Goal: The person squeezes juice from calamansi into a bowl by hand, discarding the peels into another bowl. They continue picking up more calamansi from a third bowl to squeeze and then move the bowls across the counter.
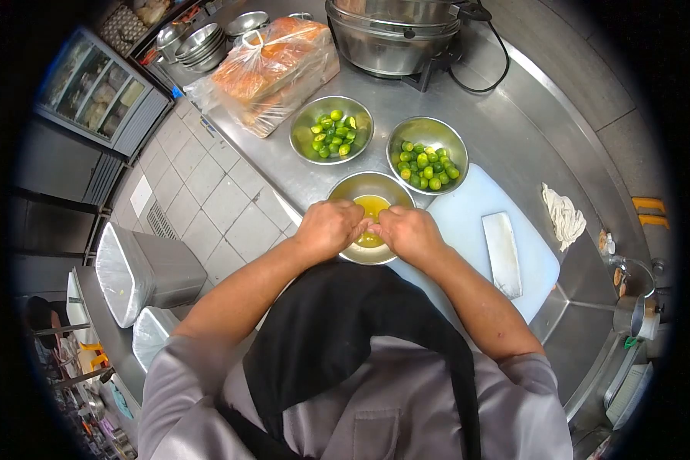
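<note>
Since the bowl (357, 184) of yellow liquid (371, 205) sits mid-frame beneath the left hand (328, 228) and right hand (410, 233), it seems placed to catch drips from their curled, meeting fingers (353, 217), though what these grip, if anything, I cannot tell.

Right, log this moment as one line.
left hand, right hand: together over near bowl; near bowl: yellow liquid; grasp: unclear; two farther bowls: green fruit; cleaver: on white board

Beyond the juice bowl (369, 182), the left fruit bowl (302, 127) and right fruit bowl (437, 130) block you; at your right, you can pass above the cutting board (468, 218), with the cleaver (502, 257) as low obstacle.
</note>
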`<move>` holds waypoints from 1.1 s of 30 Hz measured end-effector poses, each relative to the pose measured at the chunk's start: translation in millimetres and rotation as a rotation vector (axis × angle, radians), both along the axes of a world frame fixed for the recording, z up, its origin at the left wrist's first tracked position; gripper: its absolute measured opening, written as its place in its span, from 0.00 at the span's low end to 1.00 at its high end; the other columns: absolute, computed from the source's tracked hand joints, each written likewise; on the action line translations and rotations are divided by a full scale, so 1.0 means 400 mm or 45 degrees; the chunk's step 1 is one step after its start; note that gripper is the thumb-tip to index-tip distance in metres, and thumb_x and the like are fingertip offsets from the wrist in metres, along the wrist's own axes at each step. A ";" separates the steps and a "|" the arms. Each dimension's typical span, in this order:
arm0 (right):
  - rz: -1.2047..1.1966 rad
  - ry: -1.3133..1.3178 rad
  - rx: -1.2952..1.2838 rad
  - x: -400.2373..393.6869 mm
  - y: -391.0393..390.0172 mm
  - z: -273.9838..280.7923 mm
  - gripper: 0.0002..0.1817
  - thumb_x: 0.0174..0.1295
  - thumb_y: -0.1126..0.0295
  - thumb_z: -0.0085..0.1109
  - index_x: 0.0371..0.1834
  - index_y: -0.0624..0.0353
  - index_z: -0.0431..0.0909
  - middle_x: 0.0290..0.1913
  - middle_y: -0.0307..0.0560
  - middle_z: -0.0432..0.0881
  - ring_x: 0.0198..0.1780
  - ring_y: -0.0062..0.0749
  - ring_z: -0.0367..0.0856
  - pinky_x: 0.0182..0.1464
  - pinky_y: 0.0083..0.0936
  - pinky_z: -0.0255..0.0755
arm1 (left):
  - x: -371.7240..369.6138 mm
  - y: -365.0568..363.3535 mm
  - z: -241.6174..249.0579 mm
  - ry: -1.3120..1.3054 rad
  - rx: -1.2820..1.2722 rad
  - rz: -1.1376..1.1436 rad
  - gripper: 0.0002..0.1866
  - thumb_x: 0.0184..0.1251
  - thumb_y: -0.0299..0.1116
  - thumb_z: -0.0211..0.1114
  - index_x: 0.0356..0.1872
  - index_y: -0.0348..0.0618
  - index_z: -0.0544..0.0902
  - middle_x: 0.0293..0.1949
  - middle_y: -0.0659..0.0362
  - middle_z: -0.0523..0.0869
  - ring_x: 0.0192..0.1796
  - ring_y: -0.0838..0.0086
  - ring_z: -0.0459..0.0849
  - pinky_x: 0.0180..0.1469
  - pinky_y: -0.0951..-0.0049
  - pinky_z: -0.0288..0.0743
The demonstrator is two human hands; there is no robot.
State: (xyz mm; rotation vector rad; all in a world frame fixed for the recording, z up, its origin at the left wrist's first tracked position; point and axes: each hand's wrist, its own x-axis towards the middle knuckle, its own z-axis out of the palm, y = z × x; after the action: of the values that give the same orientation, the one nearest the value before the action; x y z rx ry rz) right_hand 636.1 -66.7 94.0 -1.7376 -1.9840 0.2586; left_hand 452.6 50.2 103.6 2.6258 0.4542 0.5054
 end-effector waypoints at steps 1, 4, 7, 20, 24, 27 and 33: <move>-0.005 -0.010 0.101 0.000 0.002 -0.004 0.15 0.63 0.58 0.69 0.27 0.57 0.79 0.26 0.49 0.79 0.28 0.48 0.82 0.32 0.42 0.77 | 0.002 0.002 0.002 -0.014 -0.010 0.007 0.13 0.66 0.35 0.72 0.26 0.41 0.78 0.26 0.51 0.80 0.29 0.51 0.82 0.32 0.52 0.76; 0.017 -0.027 0.155 -0.002 0.006 -0.013 0.13 0.63 0.62 0.68 0.26 0.57 0.79 0.24 0.49 0.78 0.27 0.47 0.81 0.31 0.42 0.77 | 0.008 0.005 0.006 -0.063 -0.040 0.012 0.12 0.65 0.33 0.72 0.26 0.41 0.78 0.26 0.51 0.80 0.30 0.51 0.83 0.32 0.52 0.77; 0.026 -0.077 0.119 0.001 0.008 -0.031 0.11 0.66 0.64 0.62 0.27 0.55 0.80 0.27 0.47 0.81 0.29 0.46 0.83 0.32 0.43 0.78 | 0.008 0.008 0.004 -0.079 -0.072 0.003 0.11 0.64 0.31 0.71 0.27 0.41 0.78 0.26 0.50 0.81 0.31 0.51 0.83 0.33 0.52 0.77; -0.120 0.399 0.211 0.059 0.213 0.131 0.12 0.67 0.62 0.67 0.45 0.58 0.82 0.46 0.61 0.84 0.45 0.57 0.85 0.48 0.49 0.78 | 0.054 0.204 0.107 -0.160 -0.239 0.345 0.16 0.74 0.38 0.65 0.52 0.36 0.84 0.43 0.42 0.86 0.48 0.45 0.84 0.50 0.52 0.78; -0.300 0.256 0.195 0.206 0.258 0.150 0.13 0.66 0.62 0.67 0.48 0.57 0.85 0.50 0.63 0.85 0.47 0.58 0.85 0.51 0.49 0.79 | 0.100 0.267 0.182 -0.138 0.055 0.553 0.16 0.73 0.37 0.66 0.53 0.37 0.86 0.50 0.42 0.86 0.56 0.45 0.82 0.57 0.52 0.77; -0.358 -0.216 -0.367 0.253 0.242 0.106 0.11 0.66 0.66 0.62 0.47 0.59 0.87 0.52 0.61 0.85 0.50 0.56 0.86 0.54 0.46 0.80 | 0.168 0.255 0.125 -0.167 0.128 0.180 0.16 0.68 0.34 0.69 0.54 0.38 0.85 0.48 0.45 0.85 0.51 0.46 0.84 0.56 0.55 0.78; -0.491 -0.474 -0.437 0.238 0.220 -0.014 0.13 0.67 0.71 0.54 0.45 0.64 0.88 0.53 0.56 0.86 0.52 0.49 0.87 0.56 0.43 0.82 | 0.391 0.211 0.036 0.102 0.284 -0.156 0.12 0.60 0.26 0.66 0.46 0.41 0.86 0.46 0.50 0.86 0.52 0.51 0.85 0.56 0.56 0.80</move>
State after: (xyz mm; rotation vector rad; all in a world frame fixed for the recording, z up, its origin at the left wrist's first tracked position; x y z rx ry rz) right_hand 731.3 21.4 88.2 -2.4993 -1.8677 0.1559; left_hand 608.9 134.4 118.2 2.8746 0.2717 0.4348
